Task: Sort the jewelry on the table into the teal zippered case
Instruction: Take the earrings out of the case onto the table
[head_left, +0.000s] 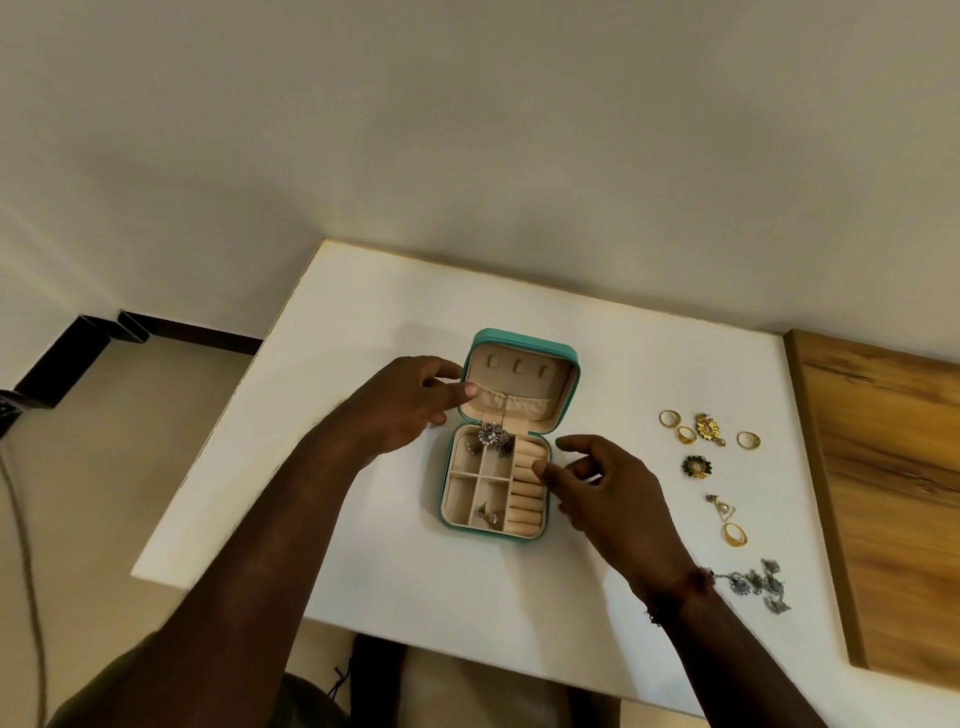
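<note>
The two forearms entered from the near edge. The left hand (410, 402) rested against the left side of the raised lid of the teal zippered case (506, 436), fingers loosely spread, one fingertip touching the gathered pocket (511, 402) inside the lid; it gripped nothing.

The case stood open near the centre of the white table (363, 322). A silver pendant (492, 434) hung on a thin chain from the pocket down over the far compartments. Small earrings (488, 515) lay in a near compartment. The ring rolls (527, 486) along the right side appeared vacant.

The right hand (608, 493) hovered just right of the case, fingers curled and apart, empty.

Further right, well apart from the case, lay gold rings (685, 427), a gold flower piece (709, 428), a dark flower piece (696, 466), a pearl drop earring (723, 506) and, nearest, a silver necklace (761, 584).

These pieces are judged light, small and slippery. Rings should be pinched across the band; the necklace is limp and tangle-prone and should be lifted at its centre.
</note>
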